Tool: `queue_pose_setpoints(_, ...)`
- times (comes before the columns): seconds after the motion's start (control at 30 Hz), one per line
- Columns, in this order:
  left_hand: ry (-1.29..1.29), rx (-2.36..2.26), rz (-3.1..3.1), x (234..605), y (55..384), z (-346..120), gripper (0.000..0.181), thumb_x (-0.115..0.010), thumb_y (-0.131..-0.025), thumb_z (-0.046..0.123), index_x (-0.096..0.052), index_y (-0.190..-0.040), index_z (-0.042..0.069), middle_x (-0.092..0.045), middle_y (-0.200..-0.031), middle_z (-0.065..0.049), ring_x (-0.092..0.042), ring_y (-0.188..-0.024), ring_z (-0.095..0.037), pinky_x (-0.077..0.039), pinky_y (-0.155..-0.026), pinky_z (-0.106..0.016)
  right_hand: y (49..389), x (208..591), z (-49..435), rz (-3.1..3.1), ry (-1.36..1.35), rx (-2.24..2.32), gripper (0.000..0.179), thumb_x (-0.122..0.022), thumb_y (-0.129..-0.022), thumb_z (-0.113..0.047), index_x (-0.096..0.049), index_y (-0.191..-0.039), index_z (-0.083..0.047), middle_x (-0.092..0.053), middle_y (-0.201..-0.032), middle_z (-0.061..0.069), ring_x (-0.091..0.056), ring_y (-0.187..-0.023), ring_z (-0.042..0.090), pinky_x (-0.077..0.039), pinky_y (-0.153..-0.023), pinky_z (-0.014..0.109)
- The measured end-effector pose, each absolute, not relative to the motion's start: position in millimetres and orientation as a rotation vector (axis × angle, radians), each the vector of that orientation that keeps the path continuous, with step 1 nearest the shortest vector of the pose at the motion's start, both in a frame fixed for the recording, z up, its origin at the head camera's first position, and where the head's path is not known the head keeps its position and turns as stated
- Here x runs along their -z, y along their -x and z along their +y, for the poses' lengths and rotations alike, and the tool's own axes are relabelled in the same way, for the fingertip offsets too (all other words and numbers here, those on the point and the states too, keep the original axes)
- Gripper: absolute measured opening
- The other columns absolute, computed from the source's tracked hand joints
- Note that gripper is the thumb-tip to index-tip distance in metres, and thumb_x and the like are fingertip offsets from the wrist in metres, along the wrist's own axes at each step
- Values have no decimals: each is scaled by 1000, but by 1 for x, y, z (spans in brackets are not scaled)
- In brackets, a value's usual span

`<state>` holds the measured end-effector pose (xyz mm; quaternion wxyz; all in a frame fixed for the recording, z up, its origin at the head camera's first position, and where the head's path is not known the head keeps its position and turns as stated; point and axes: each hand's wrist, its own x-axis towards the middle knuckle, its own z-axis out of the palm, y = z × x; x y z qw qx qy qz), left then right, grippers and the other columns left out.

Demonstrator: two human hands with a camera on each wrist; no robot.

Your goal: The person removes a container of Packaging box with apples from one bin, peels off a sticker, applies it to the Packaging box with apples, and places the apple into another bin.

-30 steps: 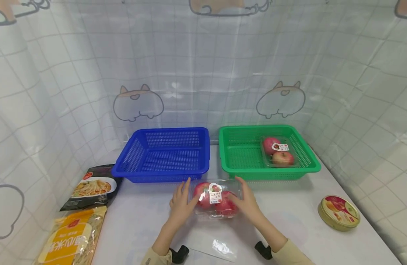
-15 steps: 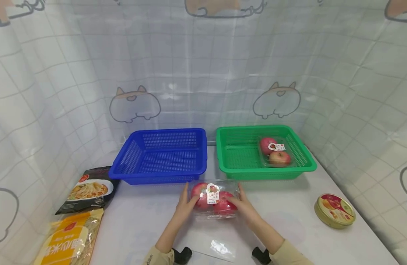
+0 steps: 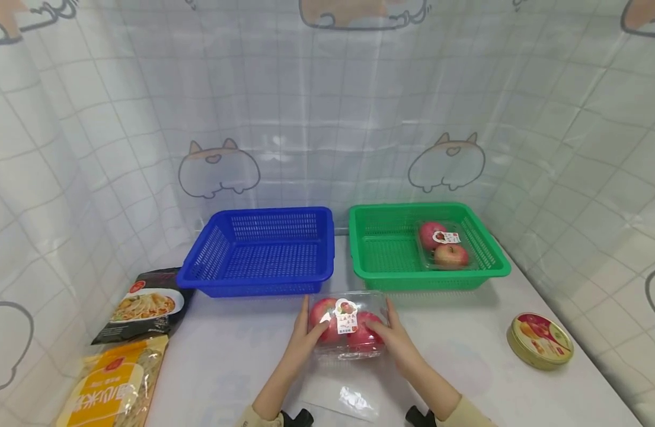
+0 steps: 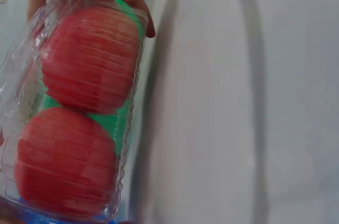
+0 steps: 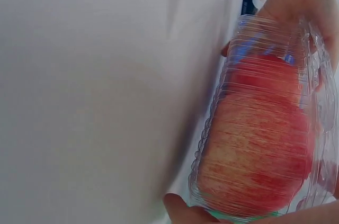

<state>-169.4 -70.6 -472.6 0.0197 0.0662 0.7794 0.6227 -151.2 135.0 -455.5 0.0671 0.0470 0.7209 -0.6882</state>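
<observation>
A clear plastic box of apples [image 3: 345,344] with a white label on its lid is held between both hands in the head view, in front of the two baskets. My left hand [image 3: 302,339] grips its left end and my right hand [image 3: 399,338] its right end, both thumbs lying over the top. Two red apples [image 4: 92,57] show through the ribbed wall in the left wrist view, with the right hand at the far end. In the right wrist view, right-hand fingertips [image 5: 175,203] reach past the box's near corner. Fingers beneath the box are mostly hidden.
Behind stand a blue basket [image 3: 276,289] and a green basket [image 3: 380,281], the latter holding another apple box [image 3: 447,255]. A black noodle packet [image 3: 146,305] and a yellow packet [image 3: 111,385] lie left. A round tin [image 3: 540,341] sits right; a clear flat sheet [image 3: 340,400] lies in front.
Spread fingers at the sides of the apple box have closed in and now grip both ends. The box has shifted slightly toward the person. The baskets and packets stay put.
</observation>
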Motion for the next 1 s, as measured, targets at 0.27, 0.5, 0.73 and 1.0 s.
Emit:
queue_pose_setpoints(0.27,-154,-1934,2405,464,166,-69,81,-58,-88,22,-6,-149,6,-6,-151,-24,-4,-138,-42,-10,-108,-58,147,443,136,2156,-126,2096,87,-58,-86,-21,1,-148,-6,-10,-148,29,-4,-136,47,-17,-103,64)
queue_pose_setpoints(0.5,-138,-1955,2392,453,159,-65,82,-58,-86,21,-7,-149,7,-6,-150,-26,-4,-137,-44,-10,-107,-61,145,438,141,2159,-154,2063,85,-58,-86,-24,-2,-149,-9,-13,-149,27,-17,-133,47,-40,-91,57)
queue_pose_setpoints(0.73,-114,-1988,2350,447,157,-65,82,-58,-85,20,-7,-148,8,-2,-151,-25,0,-136,-45,-7,-105,-64,146,433,149,2181,-144,2035,81,-58,-86,-23,-8,-149,-9,-18,-148,27,-20,-132,47,-42,-88,58)
queue_pose_setpoints(1.0,-160,-1953,2211,448,154,-73,84,-57,-87,30,-1,-149,18,2,-150,-27,-6,-131,-56,-27,-93,-70,149,429,158,2167,-133,2001,77,-60,-83,-21,-19,-148,-13,-24,-147,25,-27,-130,46,-46,-82,51)
